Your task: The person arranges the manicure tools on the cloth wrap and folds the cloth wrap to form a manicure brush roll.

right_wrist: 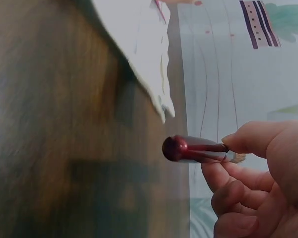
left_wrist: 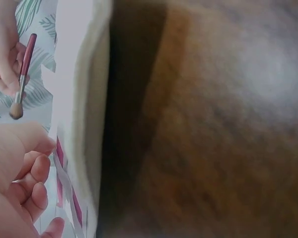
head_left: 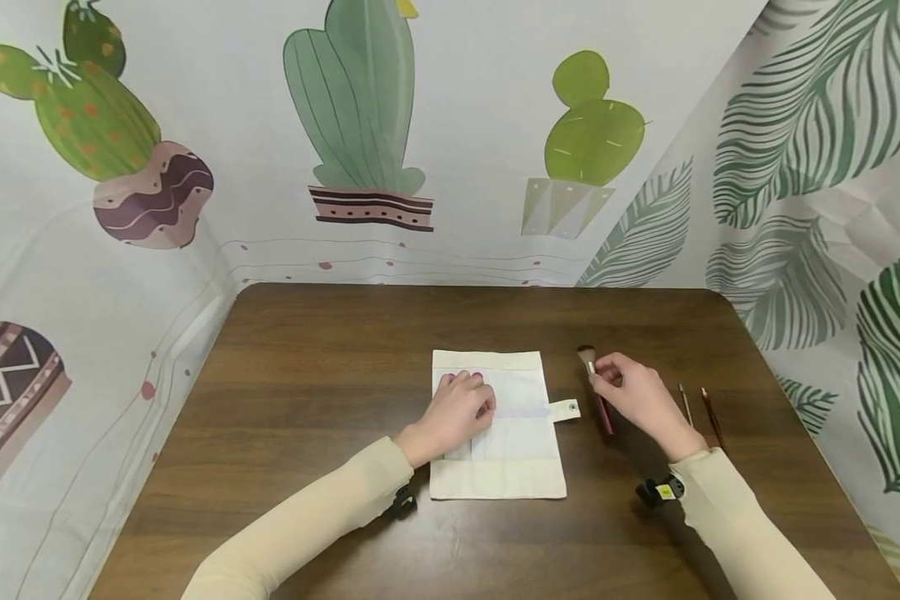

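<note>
A cream fabric brush roll [head_left: 498,479] lies unfolded on the table, with a snap tab [head_left: 566,410] sticking out on its right side. My left hand [head_left: 461,412] rests over its left part, fingers loosely bent at the pocket edge. Magenta handles [left_wrist: 76,210] show in the pockets by those fingers in the left wrist view. To the right of the roll, my right hand [head_left: 633,396] pinches a makeup brush [head_left: 603,412] between thumb and fingers. Its brown bristles point away from me and its dark red handle towards me, as the right wrist view [right_wrist: 198,149] confirms.
Two thin brushes lie on the table right of my right hand: a slim dark one [head_left: 686,403] and a reddish one [head_left: 711,417]. The brown wooden table [head_left: 307,375] ends at a wall cloth [head_left: 480,167] printed with cacti and leaves.
</note>
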Motion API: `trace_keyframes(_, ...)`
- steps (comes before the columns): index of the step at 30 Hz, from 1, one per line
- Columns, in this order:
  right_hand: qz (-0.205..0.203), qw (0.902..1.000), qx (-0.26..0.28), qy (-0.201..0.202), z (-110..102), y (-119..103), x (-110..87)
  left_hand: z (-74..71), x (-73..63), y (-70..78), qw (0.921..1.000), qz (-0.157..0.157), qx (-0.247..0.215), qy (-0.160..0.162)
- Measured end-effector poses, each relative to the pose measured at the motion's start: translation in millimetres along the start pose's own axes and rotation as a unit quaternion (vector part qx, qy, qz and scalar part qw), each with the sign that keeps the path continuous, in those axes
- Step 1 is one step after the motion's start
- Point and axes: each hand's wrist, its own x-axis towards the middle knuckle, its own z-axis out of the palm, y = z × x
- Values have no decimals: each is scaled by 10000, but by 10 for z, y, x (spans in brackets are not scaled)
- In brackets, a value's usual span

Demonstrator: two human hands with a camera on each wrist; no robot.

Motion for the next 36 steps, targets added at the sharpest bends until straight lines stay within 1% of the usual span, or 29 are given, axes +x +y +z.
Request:
trace_keyframes(8, -91, 9991, 382, -143, 86, -176, 123, 6, 0, 1, 10000, 67, 32, 55)
trace_keyframes(17, -219, 9972, 675, -234, 241, -367, 250, -5, 1, 11, 10000, -6, -67, 0)
trace_keyframes(24, -94, 9959, 856, -262, 370, -461, 360, 2, 1, 4, 9999, -52, -82, -93)
trace_keyframes(28, -106, 9951, 952, -235, 426, -533, 405, 0, -2, 5, 9998, -90, -97, -131)
trace_keyframes(36, -115, 9944, 1022, -240, 530, -628, 488, -8, -4, 2, 9999, -67, -80, -91)
